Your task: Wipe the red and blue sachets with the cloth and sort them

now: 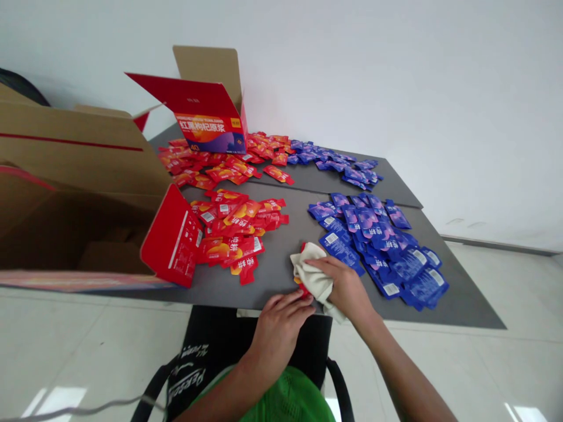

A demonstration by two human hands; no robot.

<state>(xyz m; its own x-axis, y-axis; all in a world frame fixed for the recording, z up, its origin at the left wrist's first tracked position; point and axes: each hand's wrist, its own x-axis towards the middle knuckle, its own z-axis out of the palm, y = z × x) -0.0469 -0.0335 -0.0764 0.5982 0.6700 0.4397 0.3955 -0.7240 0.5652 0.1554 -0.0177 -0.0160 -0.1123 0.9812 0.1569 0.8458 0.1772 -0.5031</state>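
Near the front edge of the grey table, my right hand point(341, 281) is closed on a cream cloth point(314, 275), pressing it over a red sachet point(303, 288). Only small parts of that sachet show past the cloth; the rest is covered. My left hand point(284, 322) lies at the table edge, fingers stretched out, with its fingertips at the sachet's near end. Whether they touch it I cannot tell. To the left is a pile of red sachets point(237, 225). On the right of the cloth lies a pile of blue sachets point(378, 246).
A large open carton point(74, 155) takes up the left side, its red flap point(173, 240) reaching over the table. Behind it stands an open red box point(211, 126). More red sachets point(229, 170) and blue sachets point(338, 164) lie along the back, by the white wall.
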